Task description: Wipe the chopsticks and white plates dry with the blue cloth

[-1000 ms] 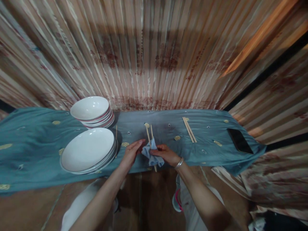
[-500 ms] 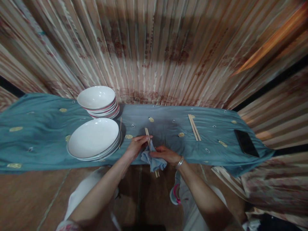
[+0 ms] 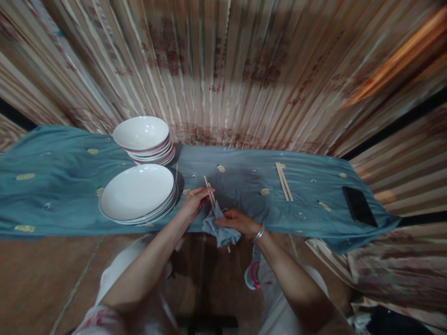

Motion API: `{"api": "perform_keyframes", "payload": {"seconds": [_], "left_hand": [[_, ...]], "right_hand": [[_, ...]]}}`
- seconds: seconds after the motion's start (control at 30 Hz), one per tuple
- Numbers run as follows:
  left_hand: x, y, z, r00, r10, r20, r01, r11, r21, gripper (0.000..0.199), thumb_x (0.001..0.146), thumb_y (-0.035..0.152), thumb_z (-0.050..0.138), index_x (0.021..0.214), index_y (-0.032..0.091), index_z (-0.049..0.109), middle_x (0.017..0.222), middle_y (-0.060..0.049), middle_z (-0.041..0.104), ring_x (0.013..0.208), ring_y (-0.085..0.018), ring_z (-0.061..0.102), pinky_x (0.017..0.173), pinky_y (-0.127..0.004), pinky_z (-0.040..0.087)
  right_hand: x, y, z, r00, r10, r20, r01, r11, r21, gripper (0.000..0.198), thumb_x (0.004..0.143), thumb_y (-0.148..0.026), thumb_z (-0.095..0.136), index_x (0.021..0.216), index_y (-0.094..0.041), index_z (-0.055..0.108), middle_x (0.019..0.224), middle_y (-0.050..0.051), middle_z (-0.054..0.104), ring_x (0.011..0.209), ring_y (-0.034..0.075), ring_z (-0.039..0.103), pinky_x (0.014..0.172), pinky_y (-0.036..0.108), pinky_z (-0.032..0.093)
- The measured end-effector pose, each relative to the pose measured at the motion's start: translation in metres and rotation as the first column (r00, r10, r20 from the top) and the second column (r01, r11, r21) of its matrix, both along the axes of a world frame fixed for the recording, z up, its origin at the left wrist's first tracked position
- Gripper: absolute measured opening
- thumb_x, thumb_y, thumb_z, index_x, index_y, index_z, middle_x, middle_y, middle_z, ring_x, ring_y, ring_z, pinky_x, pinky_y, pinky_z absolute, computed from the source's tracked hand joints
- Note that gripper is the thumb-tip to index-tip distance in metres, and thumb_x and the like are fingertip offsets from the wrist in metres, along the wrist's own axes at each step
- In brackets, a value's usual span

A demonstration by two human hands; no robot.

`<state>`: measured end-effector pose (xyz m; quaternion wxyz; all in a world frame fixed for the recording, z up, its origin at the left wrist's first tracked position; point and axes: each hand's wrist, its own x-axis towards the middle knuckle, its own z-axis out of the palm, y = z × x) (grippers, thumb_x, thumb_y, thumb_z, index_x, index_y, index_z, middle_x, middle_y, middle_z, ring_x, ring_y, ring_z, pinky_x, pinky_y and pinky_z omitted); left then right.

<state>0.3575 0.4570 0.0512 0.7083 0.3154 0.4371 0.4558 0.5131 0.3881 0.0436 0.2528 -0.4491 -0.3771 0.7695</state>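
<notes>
My left hand pinches a pair of wooden chopsticks near their upper part, over the front of the table. Around their lower part is a light blue cloth, which my right hand grips. A chopstick tip pokes out below the cloth. Farther right, several more chopsticks lie side by side on the tablecloth. Left of my hands stands a stack of white plates, with one chopstick beside it.
Behind the plates is a stack of white bowls with red bands. A black phone rests at the right end of the green tablecloth. A pleated curtain hangs behind the table. My legs are close to its front edge.
My left hand has moved slightly up and left along with the chopsticks. Less of them shows below the cloth, and their upper ends are spread apart. The view has tilted a little.
</notes>
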Motion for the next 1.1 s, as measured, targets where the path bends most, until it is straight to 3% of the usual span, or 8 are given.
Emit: {"api": "perform_keyframes", "payload": {"seconds": [0.43, 0.83, 1.1], "left_hand": [[0.004, -0.015, 0.001, 0.986, -0.165, -0.02, 0.164, 0.986, -0.041, 0.037, 0.043, 0.039, 0.087, 0.069, 0.015, 0.077, 0.065, -0.005, 0.069, 0.057, -0.01, 0.054, 0.056, -0.023, 0.04], [-0.006, 0.0, 0.002, 0.998, 0.041, -0.052, -0.043, 0.999, -0.024, 0.031, 0.037, 0.029, 0.087, 0.058, 0.014, 0.07, 0.057, -0.001, 0.063, 0.052, -0.008, 0.05, 0.05, -0.022, 0.036], [-0.002, -0.005, -0.002, 0.995, -0.062, -0.081, 0.061, 0.998, -0.018, 0.029, 0.042, 0.031, 0.086, 0.054, 0.014, 0.066, 0.049, 0.003, 0.055, 0.044, -0.005, 0.042, 0.043, -0.021, 0.029]], "right_hand": [[0.005, 0.0, 0.005, 1.0, -0.028, 0.006, 0.028, 1.0, 0.008, 0.049, 0.052, -0.056, 0.08, 0.062, -0.012, 0.061, 0.049, -0.007, 0.053, 0.043, 0.003, 0.041, 0.044, 0.018, 0.029], [-0.001, -0.004, 0.003, 0.99, 0.105, 0.091, -0.108, 0.994, 0.031, 0.046, 0.054, -0.055, 0.08, 0.064, -0.013, 0.066, 0.052, -0.005, 0.057, 0.045, 0.005, 0.043, 0.044, 0.018, 0.032], [0.004, -0.002, 0.002, 0.991, 0.098, 0.087, -0.103, 0.993, 0.06, 0.046, 0.054, -0.055, 0.079, 0.061, -0.013, 0.064, 0.052, -0.006, 0.056, 0.044, 0.005, 0.043, 0.043, 0.018, 0.031]]}}
